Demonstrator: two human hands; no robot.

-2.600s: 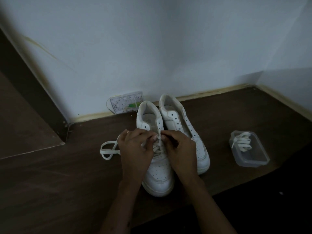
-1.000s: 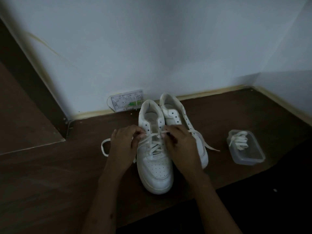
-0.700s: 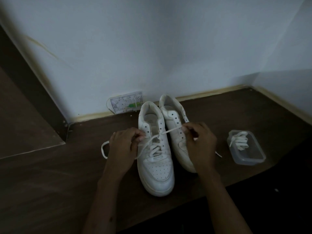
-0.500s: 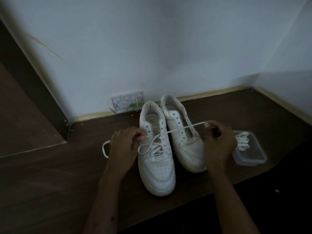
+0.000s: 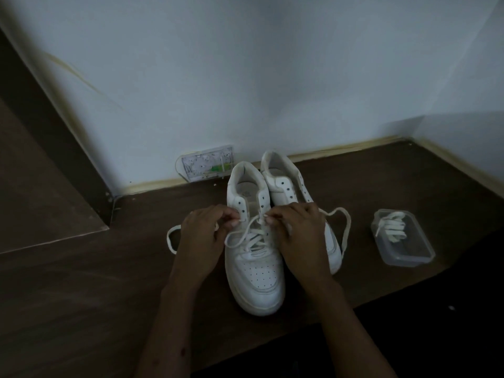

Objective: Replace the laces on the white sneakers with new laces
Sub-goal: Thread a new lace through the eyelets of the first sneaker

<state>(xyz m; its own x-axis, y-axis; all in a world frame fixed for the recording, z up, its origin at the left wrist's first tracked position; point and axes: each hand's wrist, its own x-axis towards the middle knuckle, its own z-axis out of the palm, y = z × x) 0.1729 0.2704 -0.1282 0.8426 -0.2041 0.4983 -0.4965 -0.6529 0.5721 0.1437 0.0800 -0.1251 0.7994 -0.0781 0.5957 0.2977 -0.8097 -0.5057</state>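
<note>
Head view: white sneaker (image 5: 255, 271) half-laced, upper eyelets bare, lace (image 5: 246, 232) slack.

Dim corner: pale walls (image 5: 245, 77), dark wood-grain floor (image 5: 81, 309), yellowed skirting (image 5: 341, 150), wall socket plate (image 5: 208, 166).

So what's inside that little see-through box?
Inside the clear plastic box lies a bundle of white laces, with one end draped over the rim. Whatever lies beneath the bundle is covered.
</note>
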